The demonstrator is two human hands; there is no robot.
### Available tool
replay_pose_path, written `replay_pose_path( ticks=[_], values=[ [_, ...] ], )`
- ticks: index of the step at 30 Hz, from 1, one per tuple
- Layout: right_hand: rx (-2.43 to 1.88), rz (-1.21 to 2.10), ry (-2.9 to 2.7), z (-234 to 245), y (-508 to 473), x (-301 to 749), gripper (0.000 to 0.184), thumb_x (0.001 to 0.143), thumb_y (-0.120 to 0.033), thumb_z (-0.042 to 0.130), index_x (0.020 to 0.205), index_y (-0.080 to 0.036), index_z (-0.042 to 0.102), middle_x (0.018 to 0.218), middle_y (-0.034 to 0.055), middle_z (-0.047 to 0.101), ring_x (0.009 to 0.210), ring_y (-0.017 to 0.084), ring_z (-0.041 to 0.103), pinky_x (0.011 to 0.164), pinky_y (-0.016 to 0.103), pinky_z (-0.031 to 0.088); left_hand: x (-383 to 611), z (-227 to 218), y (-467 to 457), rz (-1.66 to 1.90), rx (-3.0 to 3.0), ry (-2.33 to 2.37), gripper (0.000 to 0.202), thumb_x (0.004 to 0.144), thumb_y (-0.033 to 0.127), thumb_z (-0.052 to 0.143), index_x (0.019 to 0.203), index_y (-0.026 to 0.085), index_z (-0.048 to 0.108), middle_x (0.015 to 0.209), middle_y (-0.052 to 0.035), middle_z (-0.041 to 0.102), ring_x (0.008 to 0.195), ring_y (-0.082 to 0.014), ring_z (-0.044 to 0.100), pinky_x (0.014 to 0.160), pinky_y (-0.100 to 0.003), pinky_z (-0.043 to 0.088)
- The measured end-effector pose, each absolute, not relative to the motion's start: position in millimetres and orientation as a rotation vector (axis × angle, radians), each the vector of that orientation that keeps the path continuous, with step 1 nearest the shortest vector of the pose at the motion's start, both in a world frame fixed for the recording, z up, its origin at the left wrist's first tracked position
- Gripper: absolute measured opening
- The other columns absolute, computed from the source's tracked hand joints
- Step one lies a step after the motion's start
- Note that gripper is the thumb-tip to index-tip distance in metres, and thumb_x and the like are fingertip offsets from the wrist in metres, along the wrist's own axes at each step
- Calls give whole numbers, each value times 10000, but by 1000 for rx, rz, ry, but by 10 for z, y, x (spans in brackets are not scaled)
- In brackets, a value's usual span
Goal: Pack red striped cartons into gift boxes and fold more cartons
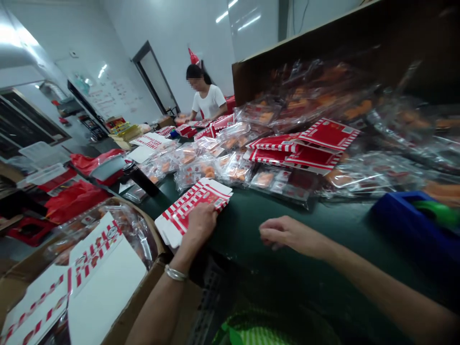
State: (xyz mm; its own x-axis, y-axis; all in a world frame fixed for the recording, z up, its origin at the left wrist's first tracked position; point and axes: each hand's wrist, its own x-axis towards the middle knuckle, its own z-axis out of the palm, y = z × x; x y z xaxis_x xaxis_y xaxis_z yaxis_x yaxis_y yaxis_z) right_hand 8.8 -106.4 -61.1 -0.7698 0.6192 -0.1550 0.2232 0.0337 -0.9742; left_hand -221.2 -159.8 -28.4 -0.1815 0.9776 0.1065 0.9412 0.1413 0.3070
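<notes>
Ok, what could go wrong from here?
The red-and-white striped carton under the left hand sits close to the edge of the green table, so it might slip into the open cardboard box below. The loose clear-wrapped packs lie heaped up beyond the right hand, so a careless reach could knock them and slide them across the table.

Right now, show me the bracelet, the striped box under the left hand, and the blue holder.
Bracelet [176,273]: head view, band's middle.
Striped box [194,196]: head view, red-striped top.
Blue holder [395,215]: head view, upper face.
</notes>
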Motion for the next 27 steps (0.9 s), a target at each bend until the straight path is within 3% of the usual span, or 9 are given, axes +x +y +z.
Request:
replay_pose_path(
  ticks=[6, 9, 12, 14, 16, 19, 21, 24, 27],
  values=[
    [-922, 1730, -1512, -689, -1093, 42, 401, 837, -522, 471, 900, -169, 652, 867, 64, 700, 821, 223, 648, 782, 361, 532, -1141, -527, -1691, 736, 2084, 1770, 163, 821, 149, 517, 911, 179, 650, 918, -89, 681, 853, -218, 634, 799, -341, 515],
    [-984, 1634, -1750, -444, -1119, 441, 327, 785, -466, 545, 748, -162, 659, 719, 26, 675, 676, 200, 607, 674, 330, 511, -1061, -513, -1732, 1047, 2014, 1535, 293, 831, 172, 527, 1114, 161, 607, 1142, -121, 644, 1074, -244, 594, 963, -391, 469],
    [-1053, 1577, -1994, -185, -1226, 736, 288, 786, -392, 538, 631, -162, 615, 593, -9, 590, 541, 140, 500, 524, 257, 428, -1083, -540, -1700, 1094, 1929, 1485, 589, 763, 168, 621, 1327, 133, 455, 1408, -168, 452, 1325, -295, 389, 1119, -465, 302],
    [-1134, 1503, -2153, -84, -1290, 819, 336, 821, -386, 489, 575, -169, 561, 524, -20, 509, 477, 113, 405, 453, 232, 356, -1058, -595, -1673, 999, 1782, 1418, 669, 700, 170, 692, 1326, 155, 457, 1362, -152, 501, 1266, -298, 449, 1085, -464, 342],
    [-1205, 1466, -2239, -50, -1322, 863, 404, 857, -434, 456, 562, -172, 544, 504, -18, 476, 456, 109, 372, 424, 230, 327, -1029, -650, -1640, 935, 1563, 1318, 524, 683, 197, 715, 1183, 153, 567, 1135, -100, 642, 1048, -259, 584, 956, -420, 453],
    [-1209, 1496, -2159, -85, -1327, 955, 402, 860, -529, 503, 740, -173, 646, 661, 8, 608, 588, 166, 543, 538, 267, 460, -1054, -706, -1552, 939, 1302, 1048, 256, 684, 271, 728, 880, 127, 648, 840, -25, 672, 804, -182, 607, 796, -324, 499],
    [-1145, 1629, -1978, -151, -1338, 1032, 416, 844, -566, 544, 999, -198, 664, 906, 33, 682, 869, 239, 637, 755, 321, 523, -1101, -747, -1479, 991, 1222, 896, 246, 658, 292, 758, 806, 128, 650, 818, -11, 669, 800, -166, 597, 792, -293, 485],
    [-1099, 1946, -1611, -320, -1413, 1084, 567, 848, -556, 562, 1324, -256, 486, 1191, 60, 637, 1151, 271, 572, 960, 391, 470, -1126, -844, -1399, 1008, 1098, 780, 253, 651, 305, 774, 786, 122, 663, 852, -19, 687, 800, -156, 601, 808, -276, 464],
    [-1161, 2150, -1291, -497, -1527, 1041, 769, 779, -486, 675, 1425, -248, 333, 1252, 100, 611, 1062, 281, 632, 919, 440, 506, -1086, -938, -1359, 925, 964, 730, 287, 690, 346, 743, 838, 104, 701, 825, -43, 706, 741, -156, 612, 777, -283, 469]
  ],
)
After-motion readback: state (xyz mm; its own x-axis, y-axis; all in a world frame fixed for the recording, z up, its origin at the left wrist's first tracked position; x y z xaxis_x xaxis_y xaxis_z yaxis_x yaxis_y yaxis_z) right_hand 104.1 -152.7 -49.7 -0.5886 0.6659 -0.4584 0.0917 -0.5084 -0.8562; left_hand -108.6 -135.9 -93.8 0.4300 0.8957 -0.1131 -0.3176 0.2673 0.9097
